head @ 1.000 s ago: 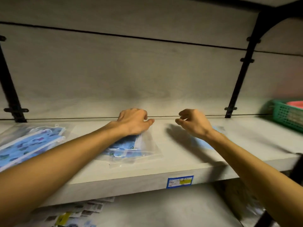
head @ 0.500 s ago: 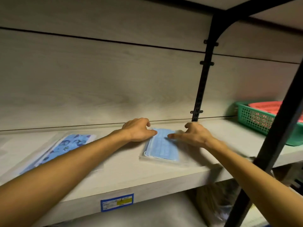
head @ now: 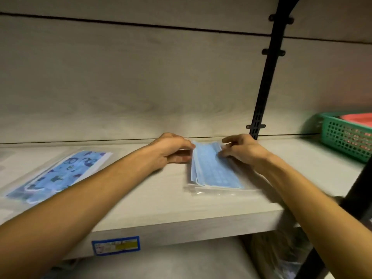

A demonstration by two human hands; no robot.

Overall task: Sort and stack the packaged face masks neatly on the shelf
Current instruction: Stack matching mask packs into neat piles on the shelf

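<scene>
A clear packet of plain light-blue face masks [head: 214, 170] lies on the pale wooden shelf [head: 161, 200], right of centre. My left hand [head: 171, 149] pinches the packet's far left edge with curled fingers. My right hand [head: 241, 148] grips its far right edge, fingertips on the plastic. A second packet of patterned blue masks [head: 60, 174] lies flat at the left of the shelf, apart from both hands.
A black metal upright [head: 265, 87] rises behind my right hand against the back panel. A green plastic basket [head: 346, 137] with a red one inside stands at the far right. A blue price label [head: 115, 244] sticks on the shelf's front edge.
My view swung right, from the patterned packet to the plain blue one. Both hands moved to that packet and now hold its far edges; it sits slightly further back.
</scene>
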